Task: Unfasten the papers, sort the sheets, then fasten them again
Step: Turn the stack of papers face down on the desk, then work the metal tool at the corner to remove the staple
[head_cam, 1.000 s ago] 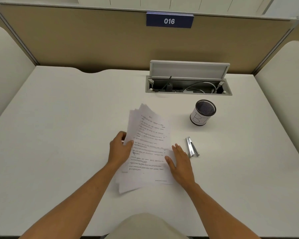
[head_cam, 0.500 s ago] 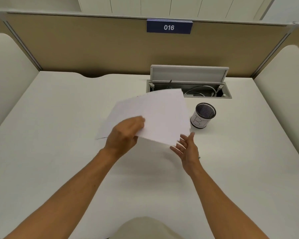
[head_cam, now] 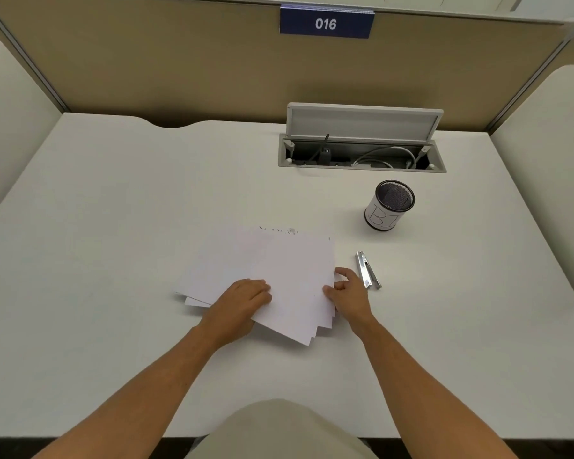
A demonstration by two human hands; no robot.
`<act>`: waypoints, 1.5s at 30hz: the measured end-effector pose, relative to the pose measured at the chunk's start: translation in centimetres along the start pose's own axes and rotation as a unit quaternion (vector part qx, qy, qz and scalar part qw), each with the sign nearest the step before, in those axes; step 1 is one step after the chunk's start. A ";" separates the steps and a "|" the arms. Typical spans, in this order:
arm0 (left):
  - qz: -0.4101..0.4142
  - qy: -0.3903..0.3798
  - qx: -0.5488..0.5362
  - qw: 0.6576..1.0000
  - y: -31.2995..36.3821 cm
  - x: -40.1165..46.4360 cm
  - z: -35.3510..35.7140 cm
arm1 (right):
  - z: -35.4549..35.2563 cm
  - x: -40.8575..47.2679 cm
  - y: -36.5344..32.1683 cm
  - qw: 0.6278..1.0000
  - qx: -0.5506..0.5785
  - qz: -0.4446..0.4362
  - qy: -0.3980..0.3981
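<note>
A fanned stack of white sheets [head_cam: 272, 270] lies blank side up on the white desk [head_cam: 113, 226], with a sliver of printed text showing at its far edge. My left hand [head_cam: 241, 301] rests palm down on the stack's near left part. The near right edge of the sheets is pinched by my right hand [head_cam: 347, 289]. A metal clip [head_cam: 367, 270] lies on the desk just right of my right hand, apart from the papers.
A mesh pen cup [head_cam: 390, 205] with a white label stands at the back right. Behind it an open cable hatch [head_cam: 362, 140] with its lid raised holds wires. Beige partition walls enclose the desk on three sides.
The stack lay text side up, was lifted and turned over in the air by both hands, and now lies face down on the desk under my hands.
</note>
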State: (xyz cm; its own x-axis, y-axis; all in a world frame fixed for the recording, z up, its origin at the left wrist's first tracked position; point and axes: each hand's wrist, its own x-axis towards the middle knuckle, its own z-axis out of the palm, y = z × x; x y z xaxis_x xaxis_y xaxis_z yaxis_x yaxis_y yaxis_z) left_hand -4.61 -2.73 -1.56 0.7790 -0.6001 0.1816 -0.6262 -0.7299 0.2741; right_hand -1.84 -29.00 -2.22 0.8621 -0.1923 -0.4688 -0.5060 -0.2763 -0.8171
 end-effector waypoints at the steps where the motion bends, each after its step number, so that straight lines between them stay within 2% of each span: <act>1: -0.007 -0.019 -0.004 1.000 0.1 -0.2 0.2 | 0.2 0.0 0.1 0.999 -0.032 -0.015 0.005; 5: -0.034 -0.071 -0.025 0.997 0.0 -1.3 0.9 | 0.6 -0.3 0.2 0.985 -0.155 -0.067 0.023; 8: -0.064 -0.103 -0.045 0.992 -0.2 -1.4 1.1 | 0.7 -0.5 0.6 0.967 -0.240 -0.073 0.036; 11: -0.078 -0.105 -0.044 0.990 -0.2 -1.1 1.4 | 0.5 -0.8 0.9 0.953 -0.281 -0.086 0.073; 16: -0.085 -0.039 -0.009 0.996 0.3 0.2 2.4 | -0.8 -0.5 0.7 0.925 -0.287 -0.152 0.198; 20: -0.093 0.034 -0.012 0.995 1.0 1.7 3.7 | -2.4 0.5 0.5 0.898 -0.344 -0.135 0.240; 25: -0.075 0.008 -0.049 0.996 2.6 3.0 5.3 | -3.6 1.8 0.8 0.907 -0.361 -0.094 0.195; 29: -0.093 -0.050 -0.059 0.993 3.3 3.4 6.6 | -4.2 2.4 0.7 0.907 -0.374 -0.096 0.171; 31: -0.114 -0.048 -0.062 0.990 3.5 3.4 7.2 | -4.4 2.6 0.5 0.911 -0.369 -0.090 0.160; 37: -0.130 -0.007 -0.069 0.989 3.7 3.4 8.0 | -4.3 1.0 0.9 0.972 -0.192 -0.110 0.073; 40: -0.131 -0.006 -0.070 0.989 3.6 3.3 8.2 | -4.2 -0.3 1.1 0.984 -0.128 -0.123 0.004; 43: -0.136 -0.010 -0.067 0.988 3.7 3.4 8.3 | -4.2 -1.2 1.6 0.986 -0.085 -0.139 -0.025; 45: -0.141 -0.010 -0.065 0.988 3.8 3.5 8.3 | -4.2 -1.6 1.9 0.990 -0.071 -0.119 -0.035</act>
State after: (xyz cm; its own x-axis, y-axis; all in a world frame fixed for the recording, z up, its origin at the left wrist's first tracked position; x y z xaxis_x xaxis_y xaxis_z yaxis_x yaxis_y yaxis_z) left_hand -4.47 -10.32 -7.73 0.9204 -0.3858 0.0627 -0.3737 -0.8215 0.4306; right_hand -4.29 -33.14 -1.57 0.9545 -0.0417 -0.2952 -0.2832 -0.4361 -0.8542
